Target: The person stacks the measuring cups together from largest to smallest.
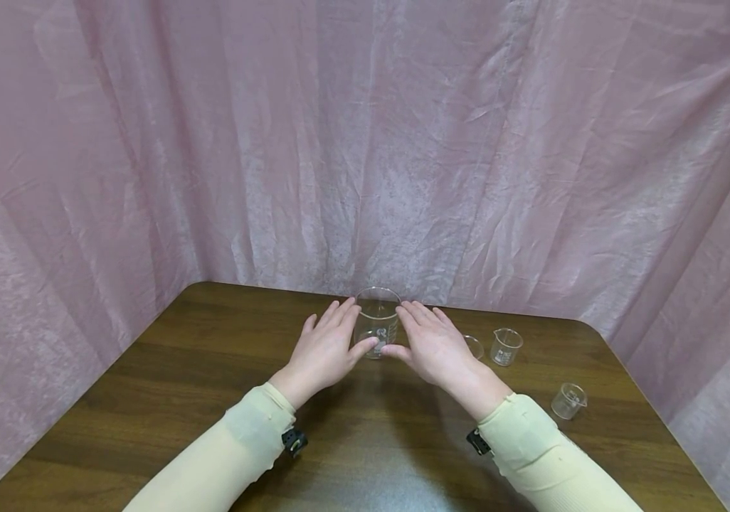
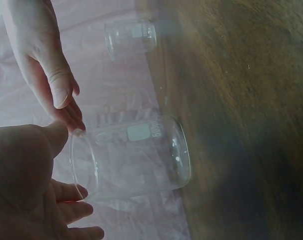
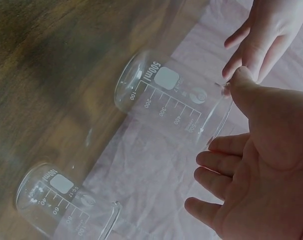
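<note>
A large clear glass beaker [image 1: 378, 323], marked 500ml in the right wrist view, is upright at the far middle of the table. My left hand [image 1: 326, 348] is at its left side and my right hand [image 1: 432, 345] at its right. Both hands have their fingers extended, with fingertips at the beaker's rim and thumbs towards each other in front of the glass. In the left wrist view, the left fingers [image 2: 74, 192] touch the rim of the beaker [image 2: 131, 160]. The right fingers [image 3: 226, 145] are likewise at the rim of the beaker [image 3: 166, 100].
Right of my right hand stands a small beaker [image 1: 506, 347]. Another glass rim [image 1: 475, 346] is partly hidden behind that hand. A smaller beaker [image 1: 568, 401] is nearer, on the right. The wooden table [image 1: 179, 370] backs onto a pink curtain [image 1: 365, 142].
</note>
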`<state>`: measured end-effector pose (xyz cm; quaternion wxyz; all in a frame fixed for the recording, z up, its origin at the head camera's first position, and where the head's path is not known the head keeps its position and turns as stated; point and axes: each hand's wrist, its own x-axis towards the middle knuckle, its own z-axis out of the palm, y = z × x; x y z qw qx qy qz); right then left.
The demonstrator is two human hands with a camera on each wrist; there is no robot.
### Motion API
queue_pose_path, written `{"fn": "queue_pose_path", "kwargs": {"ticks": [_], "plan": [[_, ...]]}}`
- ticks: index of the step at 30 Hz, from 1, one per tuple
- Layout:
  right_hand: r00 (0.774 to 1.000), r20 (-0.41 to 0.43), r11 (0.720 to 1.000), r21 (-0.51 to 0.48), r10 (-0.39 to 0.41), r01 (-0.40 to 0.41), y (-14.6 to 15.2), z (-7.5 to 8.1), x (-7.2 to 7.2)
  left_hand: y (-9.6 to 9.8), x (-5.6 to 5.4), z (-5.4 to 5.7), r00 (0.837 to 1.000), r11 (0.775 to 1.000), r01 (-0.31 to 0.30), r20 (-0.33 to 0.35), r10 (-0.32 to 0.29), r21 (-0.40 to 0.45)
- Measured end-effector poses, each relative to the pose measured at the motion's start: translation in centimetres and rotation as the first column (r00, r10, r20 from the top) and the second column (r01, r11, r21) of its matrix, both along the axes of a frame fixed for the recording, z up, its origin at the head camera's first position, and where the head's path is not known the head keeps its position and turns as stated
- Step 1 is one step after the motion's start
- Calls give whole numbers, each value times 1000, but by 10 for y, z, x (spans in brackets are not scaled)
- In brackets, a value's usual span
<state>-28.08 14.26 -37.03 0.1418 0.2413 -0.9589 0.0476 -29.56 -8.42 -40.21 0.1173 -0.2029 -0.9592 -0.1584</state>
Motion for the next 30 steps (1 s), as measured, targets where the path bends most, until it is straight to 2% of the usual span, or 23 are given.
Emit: {"fn": "queue_pose_path", "kwargs": {"ticks": [16,30], "plan": [[1000,-8,999,15,28,-28,3,1,5,-1,7,0,999,1000,6,-33,-7,-25],[998,-31,998,-20,58,-59,6,0,15,-3,21,0,997,999,19,-77,-22,-38]]}}
